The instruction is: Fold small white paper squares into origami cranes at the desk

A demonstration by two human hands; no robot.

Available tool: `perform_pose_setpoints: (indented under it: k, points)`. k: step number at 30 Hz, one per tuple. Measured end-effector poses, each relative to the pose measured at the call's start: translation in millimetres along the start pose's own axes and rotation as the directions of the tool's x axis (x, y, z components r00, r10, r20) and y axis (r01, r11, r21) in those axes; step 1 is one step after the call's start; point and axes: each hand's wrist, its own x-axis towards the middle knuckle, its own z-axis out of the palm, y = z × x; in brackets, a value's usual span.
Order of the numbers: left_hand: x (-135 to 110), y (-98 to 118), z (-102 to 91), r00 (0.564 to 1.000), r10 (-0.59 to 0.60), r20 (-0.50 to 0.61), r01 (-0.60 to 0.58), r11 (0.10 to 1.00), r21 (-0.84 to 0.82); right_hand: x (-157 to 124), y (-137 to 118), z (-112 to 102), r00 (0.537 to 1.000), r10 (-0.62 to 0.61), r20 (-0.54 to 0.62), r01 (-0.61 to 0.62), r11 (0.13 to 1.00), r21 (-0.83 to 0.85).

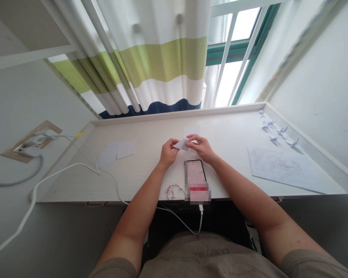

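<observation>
Folded paper (181,144), a small white piece with a pointed end toward the left, sits in the air above the middle of the worktop (150,173), held between the two hands. The left hand (168,152) is partly closed, its fingers curled and pinching the paper's left part. The right hand (199,148) is also partly closed, its fingers pressed on the paper's right part from the other side. Just below the hands lies one phone (195,181), its screen blurred, with a white charging cable (179,221) running from its near end over the worktop's edge. Beside the phone is one small tangled loop (171,191), too small to identify. Left of the hands lie two white paper squares (116,153), side by side and touching. One more pale square (191,130) lies just beyond the hands. Toward the right, five paper cranes (278,129) stand in a loose group near the back corner, and one lined sheet with handwriting (282,170) lies just in front of them.
</observation>
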Motion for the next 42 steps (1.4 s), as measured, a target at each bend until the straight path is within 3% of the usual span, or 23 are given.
perform_pose_setpoints:
  k: [10,15,35,42]
  points:
    - [-3,7,4.7,0.994,-0.048,0.094,0.059,0.992,-0.113,0,-1,1,1.000,-0.008,0.003,0.008,0.996,-0.086]
    - [-3,9,4.8,0.988,-0.055,0.146,0.067,0.995,-0.079,0,-2,0,0.999,-0.016,-0.031,0.013,0.995,-0.098]
    - [-1,4,2.7,0.995,-0.040,0.092,0.049,0.995,-0.090,2,0,2,0.999,-0.021,-0.038,0.022,1.000,0.014]
    - [-2,4,2.4,0.995,-0.056,0.081,0.063,0.994,-0.086,0,-2,3,0.999,0.053,-0.010,-0.053,0.999,0.000]
